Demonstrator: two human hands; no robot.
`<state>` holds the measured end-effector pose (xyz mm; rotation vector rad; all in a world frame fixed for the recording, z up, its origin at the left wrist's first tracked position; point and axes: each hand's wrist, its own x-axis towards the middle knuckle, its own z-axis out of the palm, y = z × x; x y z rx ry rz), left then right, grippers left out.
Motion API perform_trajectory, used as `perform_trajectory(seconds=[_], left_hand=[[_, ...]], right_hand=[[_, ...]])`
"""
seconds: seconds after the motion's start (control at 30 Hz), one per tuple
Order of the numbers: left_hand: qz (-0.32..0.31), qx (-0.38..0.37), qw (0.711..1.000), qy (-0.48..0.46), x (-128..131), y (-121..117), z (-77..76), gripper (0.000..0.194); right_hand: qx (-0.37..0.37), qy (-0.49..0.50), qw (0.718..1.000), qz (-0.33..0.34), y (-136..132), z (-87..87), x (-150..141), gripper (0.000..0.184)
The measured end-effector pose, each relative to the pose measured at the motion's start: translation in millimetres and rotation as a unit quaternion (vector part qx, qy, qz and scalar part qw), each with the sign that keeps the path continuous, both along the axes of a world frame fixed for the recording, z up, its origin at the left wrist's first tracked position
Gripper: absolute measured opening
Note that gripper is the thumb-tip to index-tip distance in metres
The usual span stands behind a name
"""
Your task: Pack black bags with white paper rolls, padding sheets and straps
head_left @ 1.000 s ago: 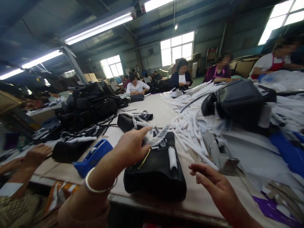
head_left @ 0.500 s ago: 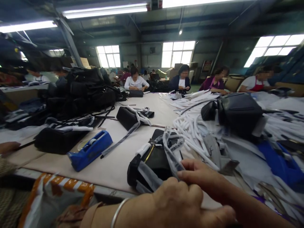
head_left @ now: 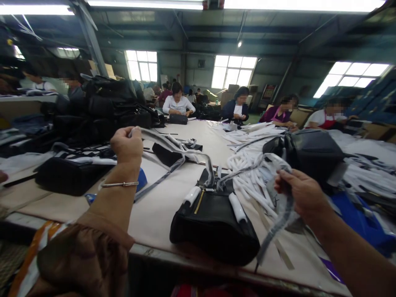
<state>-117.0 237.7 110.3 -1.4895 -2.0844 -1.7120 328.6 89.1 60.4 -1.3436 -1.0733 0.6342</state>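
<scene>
A black bag (head_left: 213,227) with a gold zipper lies on the table edge before me, its two straps wrapped in clear plastic. My left hand (head_left: 127,143) is raised to the left and pinches one wrapped strap (head_left: 163,142), which stretches across to the top of the bag. On the right, the other wrapped strap (head_left: 280,218) passes through the closed fingers of my right hand (head_left: 298,192), and its end hangs down beside the bag. White wrapping covers two short pieces on the bag, one at the left (head_left: 192,196) and one at the right (head_left: 237,207).
Behind the bag lies another black bag (head_left: 163,156) with wrapped straps. A blue tape dispenser (head_left: 141,180) is partly behind my left forearm. White foam tubes (head_left: 244,165) heap at the right, near a large black bag (head_left: 315,152). Black bags (head_left: 111,103) pile up at the left. Co-workers sit beyond.
My hands were together low over the bag, and have now spread apart, each pulling a wrapped strap outward. The left hand rose to the upper left; the straps now stretch to both sides.
</scene>
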Motion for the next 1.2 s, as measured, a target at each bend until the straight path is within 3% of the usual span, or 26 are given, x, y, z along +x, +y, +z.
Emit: perform_trajectory(seconds=[0.07,0.1,0.17,0.27,0.33,0.43,0.5,0.6,0.67,0.77,0.83,0.93,1.07,1.13,1.2], left_hand=[[0.009,-0.065,0.998,0.020,-18,10,-32.2,0.041],[-0.024,-0.169,0.982,0.085,-22,8,-50.0,0.039],[-0.083,-0.248,0.956,0.130,-21,-8,-84.6,0.030],[-0.150,-0.264,0.936,0.178,-2,-50,-124.0,0.031],[-0.183,-0.224,0.934,0.211,12,-82,-139.4,0.037],[-0.254,-0.126,0.941,0.184,33,-124,-151.9,0.039],[-0.339,-0.162,0.925,0.062,47,-148,-156.9,0.045],[-0.426,-0.241,0.862,-0.132,74,-179,-160.4,0.060],[-0.440,-0.240,0.849,-0.166,93,-199,-158.7,0.060],[-0.423,-0.242,0.865,-0.124,122,-229,-153.4,0.056],[-0.410,-0.255,0.871,-0.093,138,-246,-153.7,0.056],[-0.390,-0.272,0.877,-0.062,150,-258,-163.9,0.054],[-0.327,-0.277,0.903,0.019,144,-258,-174.4,0.049],[-0.277,-0.209,0.932,0.104,139,-257,-167.0,0.060],[-0.261,-0.104,0.935,0.218,141,-256,-150.8,0.072]], right_hand=[[-0.135,0.069,0.988,0.007,-4,-43.0,4,0.024],[-0.176,0.081,0.981,0.028,-10,-65.6,3,0.023],[-0.250,0.070,0.962,0.090,-27,-107.2,-2,0.022],[-0.308,-0.033,0.941,0.140,-55,-149.4,-5,0.027],[-0.248,-0.167,0.950,0.086,-71,-160.7,-1,0.032],[-0.115,-0.285,0.951,0.014,-88,-155.8,3,0.042],[-0.116,-0.238,0.960,0.092,-98,-143.9,-2,0.043],[-0.124,-0.097,0.950,0.268,-110,-124.6,-18,0.051],[-0.101,-0.053,0.948,0.298,-114,-114.8,-24,0.057],[-0.092,-0.050,0.971,0.215,-118,-108.7,-14,0.054],[-0.084,-0.069,0.981,0.160,-122,-114.2,2,0.050],[-0.097,-0.102,0.979,0.148,-136,-138.6,21,0.044],[-0.129,-0.149,0.968,0.154,-158,-167.5,28,0.044],[-0.080,-0.202,0.969,0.118,-162,-161.7,29,0.054],[0.019,-0.285,0.955,0.080,-158,-141.0,27,0.066]])
